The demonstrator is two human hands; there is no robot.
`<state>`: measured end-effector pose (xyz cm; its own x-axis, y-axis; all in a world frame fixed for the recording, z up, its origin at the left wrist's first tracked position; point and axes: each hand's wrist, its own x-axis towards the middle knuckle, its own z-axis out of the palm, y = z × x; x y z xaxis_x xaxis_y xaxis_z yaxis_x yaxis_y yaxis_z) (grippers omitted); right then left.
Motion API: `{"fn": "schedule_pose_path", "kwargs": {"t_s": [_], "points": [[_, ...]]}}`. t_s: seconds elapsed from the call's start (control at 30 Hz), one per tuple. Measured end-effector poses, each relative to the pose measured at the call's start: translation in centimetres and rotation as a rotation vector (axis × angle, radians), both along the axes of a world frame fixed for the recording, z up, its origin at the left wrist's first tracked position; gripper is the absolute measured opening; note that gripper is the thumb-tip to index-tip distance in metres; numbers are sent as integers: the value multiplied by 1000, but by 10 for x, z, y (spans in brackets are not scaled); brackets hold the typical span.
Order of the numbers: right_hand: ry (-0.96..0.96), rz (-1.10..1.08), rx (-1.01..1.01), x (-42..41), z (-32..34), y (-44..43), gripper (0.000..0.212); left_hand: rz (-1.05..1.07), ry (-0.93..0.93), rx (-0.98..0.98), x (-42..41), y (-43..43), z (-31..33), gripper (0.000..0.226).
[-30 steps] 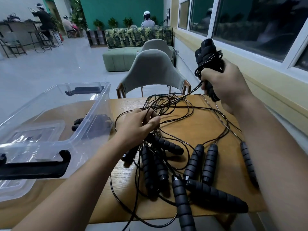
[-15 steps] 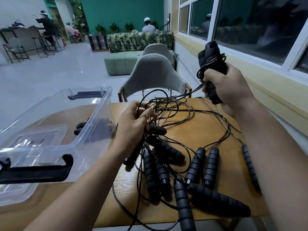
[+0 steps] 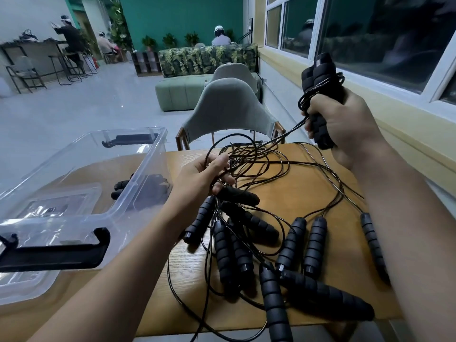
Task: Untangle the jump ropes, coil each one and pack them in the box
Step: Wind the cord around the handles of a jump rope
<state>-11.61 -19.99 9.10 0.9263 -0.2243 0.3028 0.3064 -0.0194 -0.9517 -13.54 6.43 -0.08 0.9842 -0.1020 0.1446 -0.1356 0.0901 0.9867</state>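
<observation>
R hand (image 3: 345, 127), upper right of the frame, is squeezing two black foam handles (image 3: 318, 77) held up together, w/ thin cord looping round them. L hand (image 3: 202, 178), in the middle, is curling its fingers round a bunch of thin black cords (image 3: 249, 154) & holding them just above the pile. The other black jump ropes (image 3: 291, 243) are lying in a knot across the middle & bottom of the frame, w/ their handles side by side. One rope bundle (image 3: 150, 191) is already sitting in the clear plastic box (image 3: 128, 213) at the left.

What could go wrong, I think:
- Pulling too hard w/ the R hand could be making the knot tighter, not looser.
- Cords are hanging over the bottom edge & could be dragging handles off.
- Loops round the raised handles could be slipping loose.

The light brown wooden table (image 3: 308, 191) is looking smooth, so things may be sliding easy. A grey chair (image 3: 229, 107) is standing behind it. Big windows (image 3: 370, 33) are running along the upper right. A green sofa (image 3: 207, 60) & ppl (image 3: 220, 38) are sitting far back at the top.
</observation>
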Motion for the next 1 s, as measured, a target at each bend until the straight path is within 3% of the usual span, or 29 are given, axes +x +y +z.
{"fn": "schedule_pose_path", "kwargs": {"t_s": [0.27, 0.37, 0.47, 0.57, 0.67, 0.73, 0.77, 0.87, 1.0], "points": [[25, 92, 82, -2, 0, 4, 22, 106, -129, 288, 2, 4, -5, 2], [42, 131, 88, -3, 2, 5, 22, 189, -219, 431, 7, 7, -8, 16], [46, 177, 105, -6, 3, 8, 21, 215, -297, 503, 9, 6, -7, 47], [30, 209, 120, -7, 5, 14, 15, 441, -576, 701, 9, 5, -5, 72], [22, 225, 124, -8, 6, 19, 13, 764, -866, 850, -1, -5, 6, 56], [26, 233, 118, -8, 6, 23, 10, 794, -975, 797, -8, -16, 10, 29], [31, 238, 112, -8, 6, 24, 9, 730, -974, 778, -10, -21, 10, 21], [31, 252, 104, -8, 6, 29, 9, 597, -774, 870, -5, -27, 0, 34], [21, 283, 121, -8, 5, 34, 11, 655, -595, 971, 10, -20, -11, 39]]}}
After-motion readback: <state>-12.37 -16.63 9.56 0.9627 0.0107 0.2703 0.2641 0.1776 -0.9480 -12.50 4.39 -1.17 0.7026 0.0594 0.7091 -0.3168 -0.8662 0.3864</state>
